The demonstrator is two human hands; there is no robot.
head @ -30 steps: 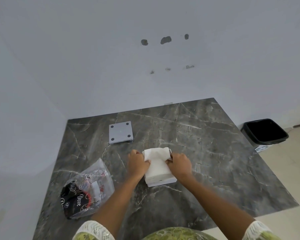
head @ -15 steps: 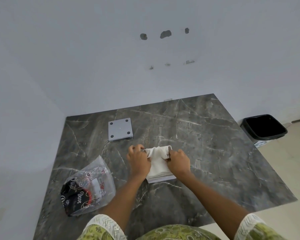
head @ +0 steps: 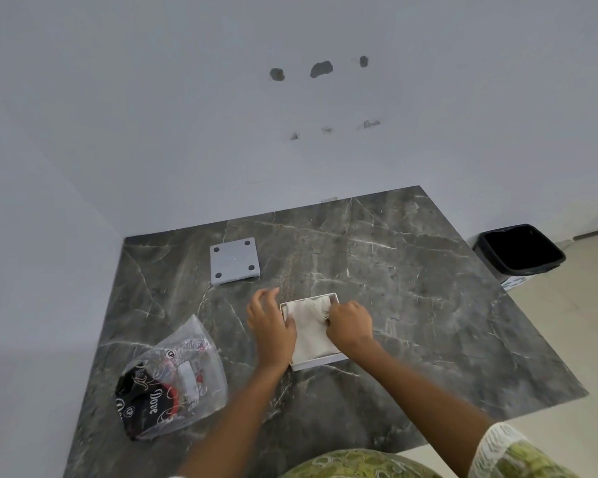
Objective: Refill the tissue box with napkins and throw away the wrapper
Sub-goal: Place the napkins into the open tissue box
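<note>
A white square tissue box (head: pixel 320 362) sits on the dark marble table (head: pixel 411 305), with a stack of white napkins (head: pixel 309 334) lying inside it. My left hand (head: pixel 271 324) rests flat on the left side of the napkins, fingers spread. My right hand (head: pixel 351 322) is curled on the napkins at the box's right edge, fingers pressed into the paper. The box's grey lid (head: pixel 235 261) lies upside down farther back on the table. The clear and black plastic wrapper (head: pixel 171 381) lies crumpled at the front left.
A black-lined waste bin (head: pixel 520 251) stands on the floor past the table's right edge. A white wall runs behind and to the left of the table. The table's near edge is close to my body.
The napkins stood above the box rim between both hands; now they are down inside the box. My left hand has opened flat on them.
</note>
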